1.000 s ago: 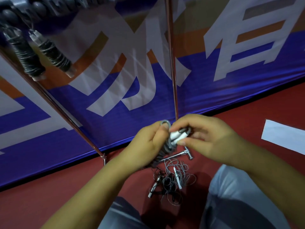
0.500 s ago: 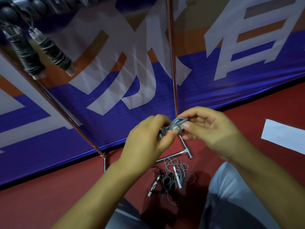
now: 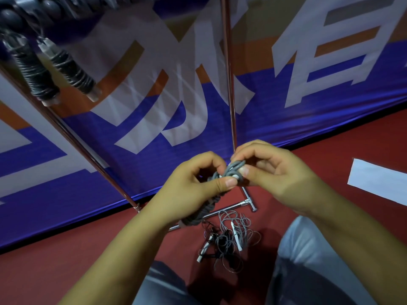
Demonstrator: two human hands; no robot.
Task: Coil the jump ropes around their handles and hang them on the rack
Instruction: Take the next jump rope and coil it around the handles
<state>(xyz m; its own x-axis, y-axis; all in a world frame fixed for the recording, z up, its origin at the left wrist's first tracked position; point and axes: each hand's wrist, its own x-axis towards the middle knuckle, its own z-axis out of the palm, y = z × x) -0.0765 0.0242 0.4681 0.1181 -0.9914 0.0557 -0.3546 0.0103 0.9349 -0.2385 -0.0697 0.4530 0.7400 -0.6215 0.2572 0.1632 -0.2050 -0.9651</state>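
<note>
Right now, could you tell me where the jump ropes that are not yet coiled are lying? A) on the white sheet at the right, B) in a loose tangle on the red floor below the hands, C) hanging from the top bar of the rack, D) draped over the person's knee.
B: the uncoiled jump ropes lie in a loose tangle on the red floor, just below the hands; only two coiled ones hang up on the rack.

Looks like a sports hall or gym: red rubbery court floor (image 3: 66, 267) with a white painted line (image 3: 376, 183) at 3 o'clock, big blue-orange printed banner (image 3: 286, 119) at 12.
</note>
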